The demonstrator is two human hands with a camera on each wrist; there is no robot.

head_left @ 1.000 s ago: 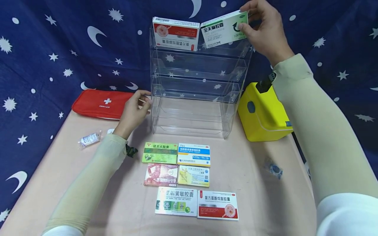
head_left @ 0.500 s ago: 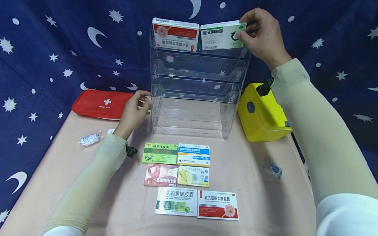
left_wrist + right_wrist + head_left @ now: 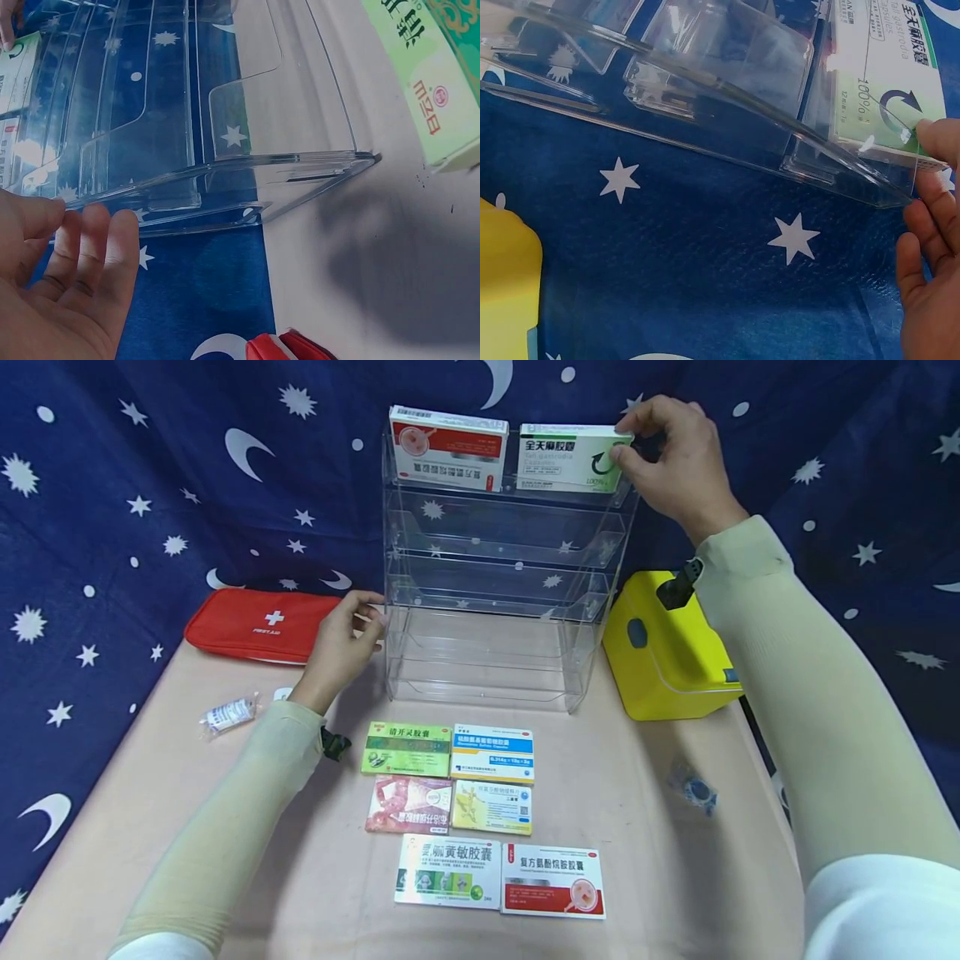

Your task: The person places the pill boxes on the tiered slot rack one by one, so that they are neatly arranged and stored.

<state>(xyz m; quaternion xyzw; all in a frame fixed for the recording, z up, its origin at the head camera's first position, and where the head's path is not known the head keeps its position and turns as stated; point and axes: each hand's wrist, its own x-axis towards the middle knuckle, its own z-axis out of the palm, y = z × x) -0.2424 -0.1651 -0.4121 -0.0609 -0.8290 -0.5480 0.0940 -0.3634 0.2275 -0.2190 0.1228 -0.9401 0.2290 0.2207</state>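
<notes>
A clear acrylic tiered rack [image 3: 502, 585] stands at the back of the table. In its top tier a red and white medicine box [image 3: 447, 447] stands on the left and a green and white box [image 3: 570, 458] on the right. My right hand [image 3: 626, 439] pinches the right end of the green and white box [image 3: 885, 67], thumb on its front face. My left hand [image 3: 367, 614] rests with straight fingers against the rack's left side wall [image 3: 225, 172], holding nothing.
Several medicine boxes [image 3: 465, 810] lie in rows on the pink table [image 3: 637, 860] in front of the rack. A red first-aid pouch [image 3: 258, 622] lies at the left, a yellow case [image 3: 667, 652] at the right. A small bandage roll [image 3: 228, 714] and a blue packet [image 3: 696, 792] lie loose.
The green and white box was tilted above the top tier; it now sits level inside it, with my right hand lower. My left hand has not moved.
</notes>
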